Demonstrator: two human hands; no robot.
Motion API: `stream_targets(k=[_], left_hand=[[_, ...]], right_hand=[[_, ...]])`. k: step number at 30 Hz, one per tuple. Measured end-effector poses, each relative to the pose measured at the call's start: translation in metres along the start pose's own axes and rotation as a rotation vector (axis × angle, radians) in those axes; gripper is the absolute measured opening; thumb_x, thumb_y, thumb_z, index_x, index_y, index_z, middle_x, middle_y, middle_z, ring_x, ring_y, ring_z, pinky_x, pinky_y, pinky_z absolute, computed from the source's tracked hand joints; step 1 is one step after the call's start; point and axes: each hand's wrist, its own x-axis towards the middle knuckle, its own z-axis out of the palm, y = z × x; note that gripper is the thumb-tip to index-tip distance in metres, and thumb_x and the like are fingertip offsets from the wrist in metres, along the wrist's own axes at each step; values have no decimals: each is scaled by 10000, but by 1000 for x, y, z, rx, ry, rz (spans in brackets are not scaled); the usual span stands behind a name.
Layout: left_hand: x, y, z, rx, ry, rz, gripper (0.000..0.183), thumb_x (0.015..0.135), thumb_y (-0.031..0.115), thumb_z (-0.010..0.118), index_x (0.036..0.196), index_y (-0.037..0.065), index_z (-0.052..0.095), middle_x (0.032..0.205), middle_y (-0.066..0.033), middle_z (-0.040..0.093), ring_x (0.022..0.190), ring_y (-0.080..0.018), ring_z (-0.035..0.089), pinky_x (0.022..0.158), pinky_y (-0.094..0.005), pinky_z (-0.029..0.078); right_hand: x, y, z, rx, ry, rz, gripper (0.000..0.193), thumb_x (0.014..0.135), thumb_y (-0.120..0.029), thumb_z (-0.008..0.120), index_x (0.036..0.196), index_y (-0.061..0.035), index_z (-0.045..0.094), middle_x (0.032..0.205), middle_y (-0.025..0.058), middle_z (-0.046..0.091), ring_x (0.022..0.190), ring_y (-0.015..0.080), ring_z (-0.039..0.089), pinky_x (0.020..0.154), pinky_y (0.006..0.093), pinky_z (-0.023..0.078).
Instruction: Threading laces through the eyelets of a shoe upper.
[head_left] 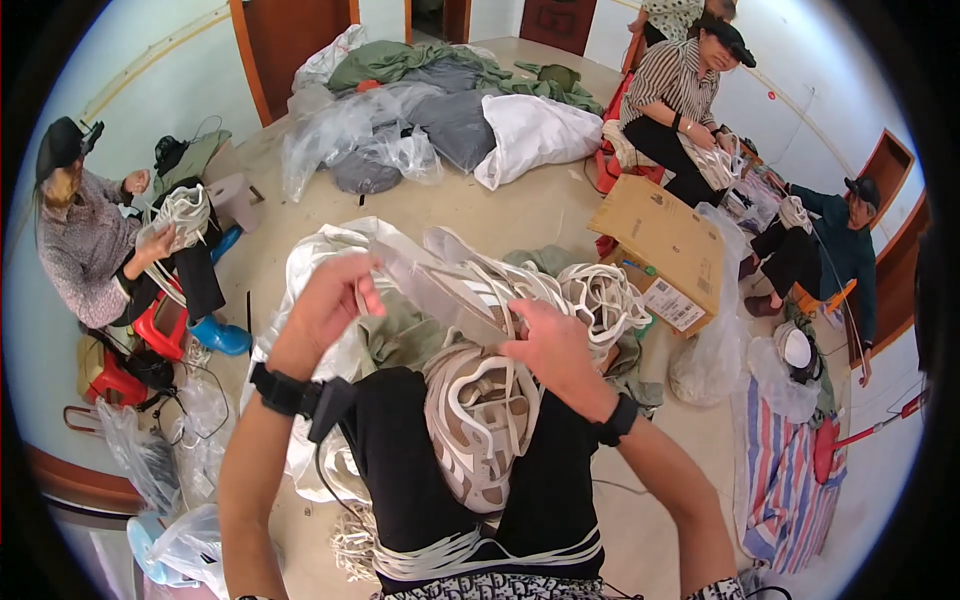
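A beige and white shoe upper (480,440) rests on my lap between my thighs, with pale laces looped over its front. Just beyond it, a second light upper (475,285) lies tilted, partly blurred. My right hand (555,345) pinches a white shoelace (517,328) at this upper's near right side. My left hand (335,300) is raised at its left, thumb and fingers curled together; what they hold, if anything, is too blurred to make out. A bundle of white laces (470,555) lies across my upper thighs.
More laced uppers (600,300) are piled ahead to the right, by a cardboard box (670,250). A white sack (320,250) lies to the left. Seated co-workers hold similar uppers at left and right. Filled bags (450,125) stand farther back. A striped sheet (790,480) lies at right.
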Motion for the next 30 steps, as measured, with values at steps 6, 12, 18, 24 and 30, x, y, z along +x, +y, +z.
stream_targets(k=[6, 12, 18, 24, 30], left_hand=[[33, 35, -22, 416, 162, 94, 171, 813, 159, 528, 889, 7, 553, 656, -27, 550, 581, -150, 586, 548, -285, 491], [37, 15, -37, 1094, 459, 396, 211, 756, 179, 586, 860, -5, 586, 718, -86, 607, 659, -155, 607, 602, -276, 460], [-9, -5, -23, 1021, 307, 411, 165, 796, 105, 534, 907, -7, 579, 732, -41, 597, 677, -96, 558, 604, -227, 423], [-78, -59, 26, 999, -22, 203, 291, 788, 157, 615, 1026, 13, 532, 867, -102, 607, 790, -151, 590, 708, -271, 471], [-85, -98, 65, 1104, -15, 302, 525, 763, 276, 645, 1167, 8, 443, 1067, -182, 545, 972, -290, 551, 805, -346, 451]], right_hand=[[-2, 6, 19, -201, 137, -99, 364, 577, -49, 620, 939, -43, 583, 701, 126, 567, 594, 244, 572, 551, 342, 459], [52, 16, -46, 813, -128, 380, 313, 526, 38, 569, 831, -2, 629, 642, 4, 536, 606, 92, 512, 572, 222, 403], [121, 34, -73, 444, 183, -17, 328, 606, 26, 536, 921, -22, 611, 754, 28, 576, 665, 109, 533, 612, 226, 404], [67, 34, -51, -544, 98, -393, 351, 676, 4, 504, 1012, -82, 558, 770, 118, 590, 783, 290, 570, 734, 404, 394], [-50, 22, -45, -18, -195, -288, 312, 610, -68, 611, 921, -52, 591, 799, 114, 597, 776, 275, 582, 680, 354, 472]])
